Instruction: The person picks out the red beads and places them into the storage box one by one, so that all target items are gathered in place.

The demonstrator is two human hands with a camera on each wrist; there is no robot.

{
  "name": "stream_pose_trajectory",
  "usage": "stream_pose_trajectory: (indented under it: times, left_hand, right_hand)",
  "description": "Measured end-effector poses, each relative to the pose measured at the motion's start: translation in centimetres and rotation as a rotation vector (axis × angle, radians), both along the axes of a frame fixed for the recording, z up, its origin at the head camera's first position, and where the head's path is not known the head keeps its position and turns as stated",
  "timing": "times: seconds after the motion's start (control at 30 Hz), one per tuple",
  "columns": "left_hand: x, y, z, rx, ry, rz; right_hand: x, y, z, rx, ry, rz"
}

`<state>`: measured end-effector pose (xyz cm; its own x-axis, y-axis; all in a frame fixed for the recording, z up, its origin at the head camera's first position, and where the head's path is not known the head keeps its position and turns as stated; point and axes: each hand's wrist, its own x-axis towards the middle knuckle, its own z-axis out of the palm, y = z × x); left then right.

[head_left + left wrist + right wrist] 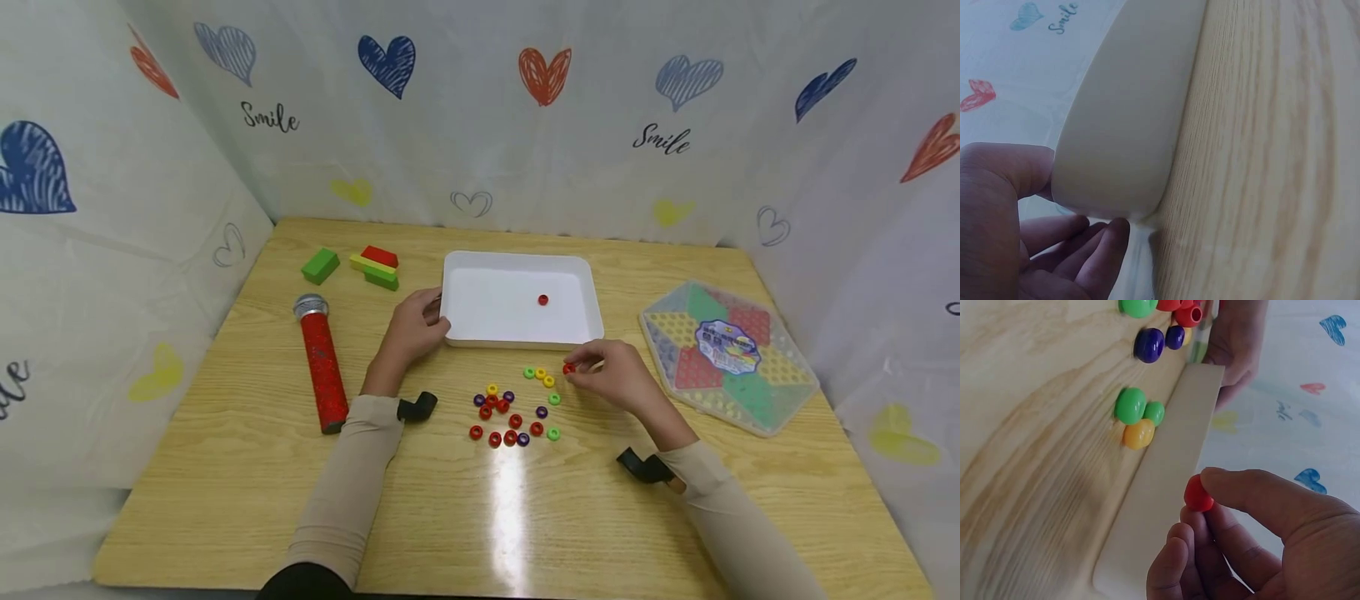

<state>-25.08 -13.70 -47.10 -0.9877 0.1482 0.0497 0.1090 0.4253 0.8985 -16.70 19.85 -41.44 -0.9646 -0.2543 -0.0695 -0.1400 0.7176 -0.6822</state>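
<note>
A white rectangular tray [517, 287] lies on the table with one red bead [543, 300] in it. At its left end, my left hand [415, 329] grips the wall near the front corner, thumb at the rim and fingers against the outside, as the left wrist view shows. My right hand [617, 375] pinches another red bead [1199, 494] between thumb and fingertips, just in front of the tray's near right corner. Loose beads lie scattered before the tray: red [516, 421], purple [542, 412], green [553, 434] and yellow [492, 389].
A red microphone [324, 367] lies left of my left forearm. Behind it are a green block [321, 266] and a small pile of red, yellow and green blocks [375, 267]. A hexagonal board game box [727, 357] lies at the right. Heart-printed curtains [468, 117] border the table.
</note>
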Motion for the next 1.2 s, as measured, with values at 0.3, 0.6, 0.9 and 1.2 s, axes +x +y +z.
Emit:
stream_pose_trajectory:
  times: [0.3,0.6,0.9,1.2]
  left_hand:
    - [0.1,0.0,0.2,-0.025,-0.002,0.007]
    - [0.0,-0.1,0.0,-0.012,0.004,0.009]
    - [0.2,0.1,0.1,-0.014,-0.009,0.009]
    - [0.3,0.1,0.3,-0.015,-0.017,0.010]
  right_hand:
    - [-2.1,-0.8,0.4,-0.007,-0.002,-0.023]
    - [-5.0,-1.4,0.9,0.007,-0.002,-0.031]
    - [-7.1,-2.1,0.5,0.017,-0.035,-0.044]
    - [-8.5,-2.9,-0.4,0.020,-0.059,-0.042]
